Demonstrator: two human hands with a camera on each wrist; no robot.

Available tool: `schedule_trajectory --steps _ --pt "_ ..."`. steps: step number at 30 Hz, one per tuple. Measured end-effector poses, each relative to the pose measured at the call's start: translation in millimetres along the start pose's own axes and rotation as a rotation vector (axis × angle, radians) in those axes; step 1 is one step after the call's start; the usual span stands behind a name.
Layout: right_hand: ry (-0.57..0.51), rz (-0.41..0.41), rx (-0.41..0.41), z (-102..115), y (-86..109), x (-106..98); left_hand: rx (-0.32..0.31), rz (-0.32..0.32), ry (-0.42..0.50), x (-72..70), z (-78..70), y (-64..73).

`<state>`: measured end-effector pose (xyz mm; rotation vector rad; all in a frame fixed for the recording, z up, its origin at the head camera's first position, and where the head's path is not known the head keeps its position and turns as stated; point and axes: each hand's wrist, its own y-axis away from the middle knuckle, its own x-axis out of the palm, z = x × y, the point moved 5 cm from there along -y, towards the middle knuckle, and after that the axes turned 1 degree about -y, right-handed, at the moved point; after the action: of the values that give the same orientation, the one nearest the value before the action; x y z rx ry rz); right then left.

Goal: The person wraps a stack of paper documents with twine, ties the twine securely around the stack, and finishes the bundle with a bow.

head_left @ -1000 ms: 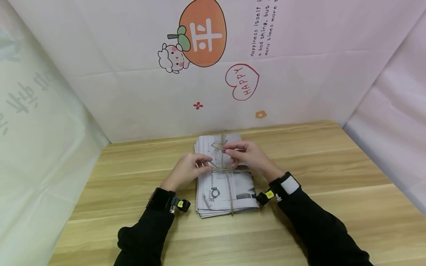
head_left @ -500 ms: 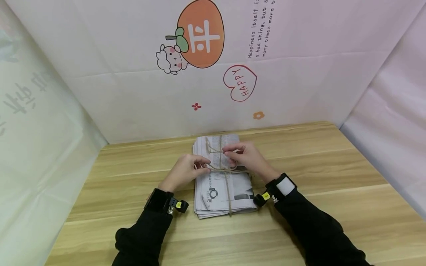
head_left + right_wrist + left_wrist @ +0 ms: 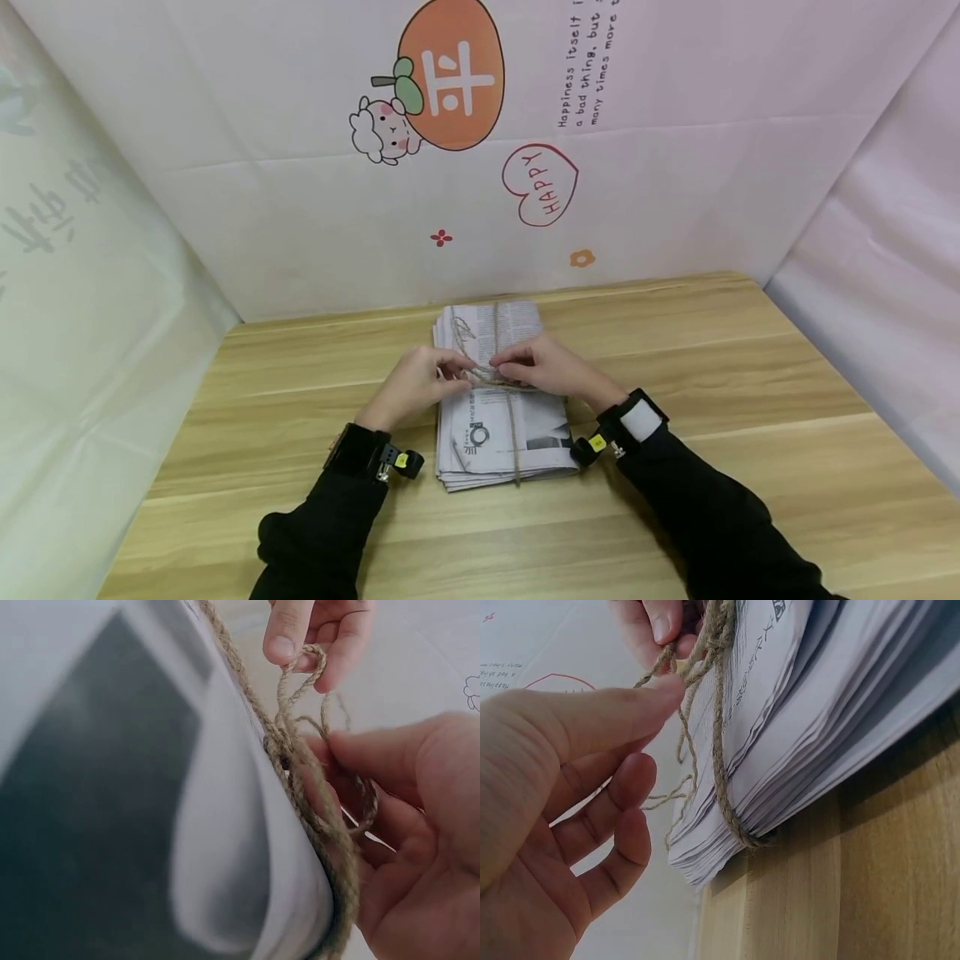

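A folded stack of newspapers [image 3: 487,458] lies on the wooden table, bound lengthwise and crosswise with brown twine [image 3: 718,742]. My left hand [image 3: 417,382] is at the stack's left side, thumb and index finger pinching a small bight of the twine [image 3: 324,664] raised above the crossing. From the right, my right hand [image 3: 551,367] reaches over the papers and pinches another strand close to the knot. That strand loops round near its fingers in the right wrist view. A loose twine end trails over the upper left of the stack. The right fingertips partly cover the knot.
The wooden table [image 3: 300,375] ends at a white printed cloth [image 3: 322,242] behind the stack. More pale cloth hangs at the left and right sides. Each wrist wears a black strap with a small camera.
My right hand has moved down and toward my left hand, bringing its strand close to the crossing. The loose twine end now trails at the upper left. My left hand keeps its pinch.
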<state>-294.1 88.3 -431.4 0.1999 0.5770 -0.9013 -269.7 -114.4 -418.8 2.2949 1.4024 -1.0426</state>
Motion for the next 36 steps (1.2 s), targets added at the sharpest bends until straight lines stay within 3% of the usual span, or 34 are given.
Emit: schedule_trajectory --steps 5,16,21,27,36 --pt "-0.001 -0.048 0.049 -0.4 -0.7 -0.8 0.041 0.005 0.002 -0.4 -1.2 0.6" --pt "0.072 0.044 -0.093 6.7 -2.3 3.2 0.057 -0.016 -0.029 -0.8 -0.1 0.0" --pt "0.058 0.044 -0.1 6.3 -2.0 4.6 0.107 -0.043 -0.075 -0.8 -2.5 -0.5" --pt "0.042 -0.013 -0.068 2.0 -2.8 3.6 0.152 -0.051 -0.097 0.4 -4.4 -0.8" --pt "0.023 -0.034 0.008 0.1 -1.7 3.0 0.144 -0.018 -0.079 2.8 -4.3 -1.0"
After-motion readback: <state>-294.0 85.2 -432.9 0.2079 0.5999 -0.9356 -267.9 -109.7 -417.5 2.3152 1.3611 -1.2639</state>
